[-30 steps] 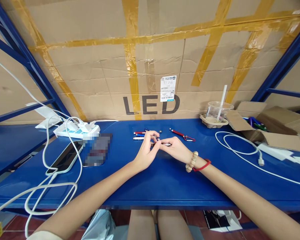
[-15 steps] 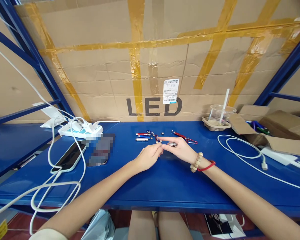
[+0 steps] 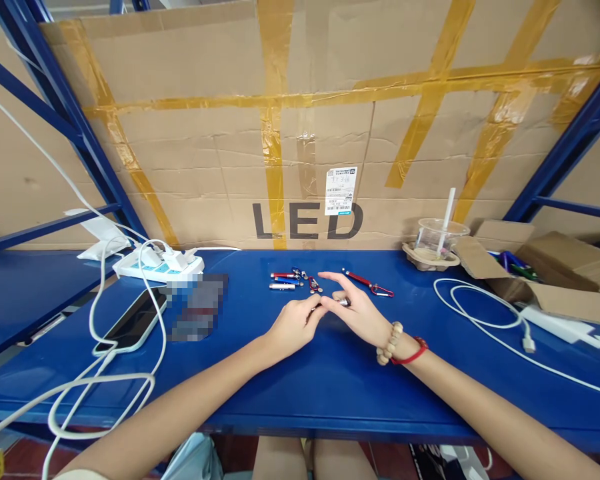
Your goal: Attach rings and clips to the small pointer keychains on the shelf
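My left hand point(image 3: 295, 322) and my right hand point(image 3: 356, 310) meet at the middle of the blue shelf point(image 3: 310, 373). Between them they pinch a small silver metal piece point(image 3: 341, 302), seemingly a keychain light barrel. The left fingers are curled onto its near end. The right thumb and middle fingers grip it while the index finger points out to the left. Just beyond the hands lie several small keychain lights point(image 3: 283, 280) in red, blue and silver, some tiny loose parts point(image 3: 314, 287), and a red keychain light with a carabiner point(image 3: 369, 284).
A large taped cardboard box marked LED point(image 3: 305, 133) stands behind. At left lie a white power strip point(image 3: 157, 265), a phone point(image 3: 133, 321) and looping white cables point(image 3: 100, 393). At right are a plastic cup with straw point(image 3: 437, 237), open cardboard boxes point(image 3: 540, 267) and a white charging cable point(image 3: 490, 320).
The view tilted up slightly. The hands stayed together on the silver piece; the right index finger, curled a second ago, now sticks out, and the left fingers dropped from above onto its end.
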